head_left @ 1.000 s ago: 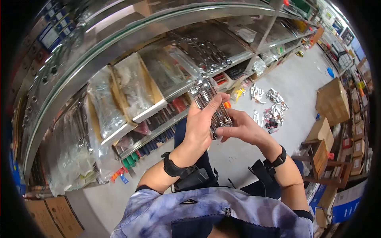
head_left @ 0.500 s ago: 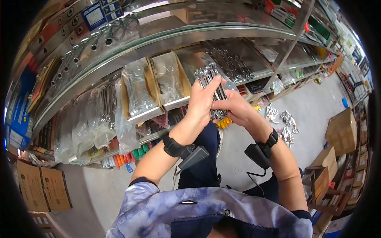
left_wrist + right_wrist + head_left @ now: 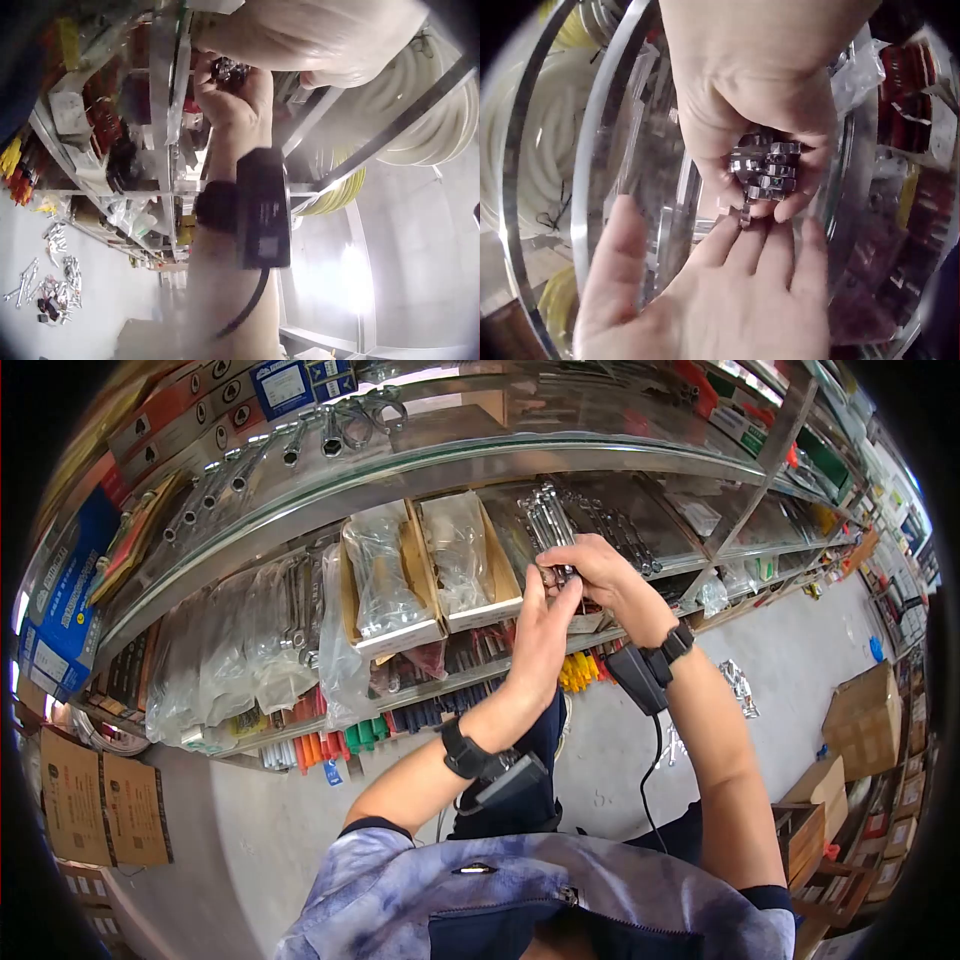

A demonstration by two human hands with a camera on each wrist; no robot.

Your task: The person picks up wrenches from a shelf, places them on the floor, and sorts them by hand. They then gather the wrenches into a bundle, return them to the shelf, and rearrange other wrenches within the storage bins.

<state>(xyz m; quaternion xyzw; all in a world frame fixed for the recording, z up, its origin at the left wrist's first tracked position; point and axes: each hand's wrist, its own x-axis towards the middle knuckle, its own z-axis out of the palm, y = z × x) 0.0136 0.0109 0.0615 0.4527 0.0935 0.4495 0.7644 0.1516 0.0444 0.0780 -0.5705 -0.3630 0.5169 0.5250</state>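
A bundle of shiny metal wrenches (image 3: pixel 545 520) points toward the shelf in the head view. My right hand (image 3: pixel 602 572) grips its near end, fingers curled round it; in the right wrist view the wrench ends (image 3: pixel 769 171) show inside that hand (image 3: pixel 757 90). Just below, my left hand (image 3: pixel 540 640) has its fingers straight and its palm turned up. The left fingertips (image 3: pixel 757 229) meet the underside of the bundle. In the left wrist view the left hand (image 3: pixel 315 41) is large at the top, and the right hand (image 3: pixel 229 112) cups the wrenches.
Two open cartons (image 3: pixel 400 635) of plastic-wrapped items stand left of the hands on the shelf. More wrenches (image 3: pixel 615 530) lie to the right. A glass shelf edge (image 3: pixel 560 445) runs above. Loose metal pieces (image 3: pixel 738 690) lie on the floor at the right.
Both hands and the bundle have moved toward the shelf. The left hand has let go and straightened its fingers below; the right hand has come over the bundle. The view has turned left.
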